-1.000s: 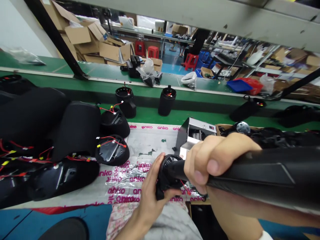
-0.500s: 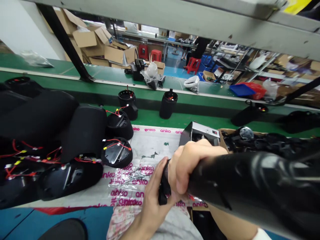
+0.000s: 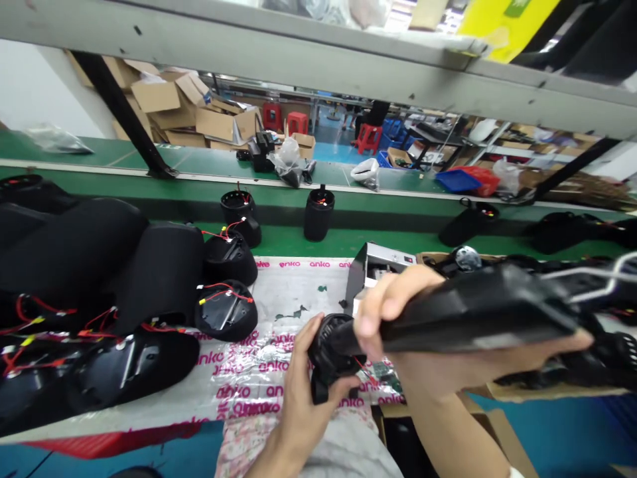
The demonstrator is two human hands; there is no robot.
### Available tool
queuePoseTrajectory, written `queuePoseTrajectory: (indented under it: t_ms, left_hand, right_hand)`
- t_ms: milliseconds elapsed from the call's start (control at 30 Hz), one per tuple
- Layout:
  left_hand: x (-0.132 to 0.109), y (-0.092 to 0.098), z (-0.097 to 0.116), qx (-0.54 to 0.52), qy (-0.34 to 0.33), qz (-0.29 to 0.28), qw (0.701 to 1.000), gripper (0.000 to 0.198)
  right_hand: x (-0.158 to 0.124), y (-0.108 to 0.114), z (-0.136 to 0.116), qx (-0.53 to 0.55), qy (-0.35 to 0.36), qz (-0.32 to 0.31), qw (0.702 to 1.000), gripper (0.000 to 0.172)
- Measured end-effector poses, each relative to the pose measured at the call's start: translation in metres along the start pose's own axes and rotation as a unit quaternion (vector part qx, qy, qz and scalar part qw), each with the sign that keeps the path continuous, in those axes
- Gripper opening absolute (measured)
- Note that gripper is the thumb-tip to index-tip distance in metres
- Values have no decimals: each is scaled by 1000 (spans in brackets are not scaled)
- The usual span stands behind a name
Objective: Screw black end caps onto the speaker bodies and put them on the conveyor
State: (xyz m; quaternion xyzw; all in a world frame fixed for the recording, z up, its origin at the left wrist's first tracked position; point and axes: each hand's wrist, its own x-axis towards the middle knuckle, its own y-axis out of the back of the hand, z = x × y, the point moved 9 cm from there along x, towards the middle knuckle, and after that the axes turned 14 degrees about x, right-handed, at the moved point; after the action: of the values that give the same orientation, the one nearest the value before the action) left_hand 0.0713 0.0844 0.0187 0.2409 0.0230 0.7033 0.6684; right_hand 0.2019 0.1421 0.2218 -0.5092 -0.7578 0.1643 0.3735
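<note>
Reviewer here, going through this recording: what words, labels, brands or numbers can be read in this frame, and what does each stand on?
"anko": repeated in pink on the clear plastic sheet covering the bench.
Small dark label on the silver metal box: too small to read.
Yellow card at the top edge: a green mark shows, but no text can be read.

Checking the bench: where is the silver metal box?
Head view: the silver metal box sits at the far edge of the anko-printed plastic sheet, just beyond the right hand.

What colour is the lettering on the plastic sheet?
Magenta pink "anko" lettering on the plastic sheet, clearest in the head view.
</note>
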Motion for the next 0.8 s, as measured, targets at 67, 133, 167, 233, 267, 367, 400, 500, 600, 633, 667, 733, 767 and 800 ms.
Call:
queuePoseTrajectory:
  t_ms: [67,133,167,233,267,367,400,500,600,633,667,733,767,800]
  left_hand:
    - [1,4,5,9,-5,4,1000,83]
    - [3,10,9,22,-13,-3,1000,83]
    - [5,12,10,29,-19,-14,999,82]
    - [8,15,10,41,-35,-45,998,80]
    - [10,16,9,47,-44,-59,996,80]
    - [14,20,6,60,-69,-81,993,81]
    - [16,20,5,60,-78,-84,992,82]
    - [19,20,1,53,-93,-105,989,84]
    - [20,18,-4,41,-97,-134,985,84]
    - [20,18,-5,36,-97,-138,985,83]
    - [19,18,-6,33,-97,-140,985,83]
    - [16,17,-8,31,-90,-137,986,83]
    - [14,16,-9,32,-86,-134,987,83]
    - [12,14,-10,33,-84,-131,987,83]
  right_hand:
    - [-8,13,-40,-55,108,81,989,71]
    - [-19,28,-71,-118,176,131,969,67]
    - [-23,37,-80,-142,191,139,961,67]
    - [-30,55,-85,-172,207,120,955,74]
    - [-33,65,-81,-183,211,105,954,79]
    - [-45,91,-62,-216,229,86,945,89]
    - [-48,99,-54,-224,232,93,942,89]
    - [-56,115,-36,-223,233,131,937,88]
    - [-54,125,-23,-197,205,151,947,90]
    - [-51,128,-19,-183,187,149,954,90]
    - [-49,130,-16,-168,165,146,961,91]
    - [-45,131,-19,-144,138,138,970,91]
    - [-44,128,-27,-138,138,127,972,92]
    - [-45,125,-40,-141,148,123,971,91]
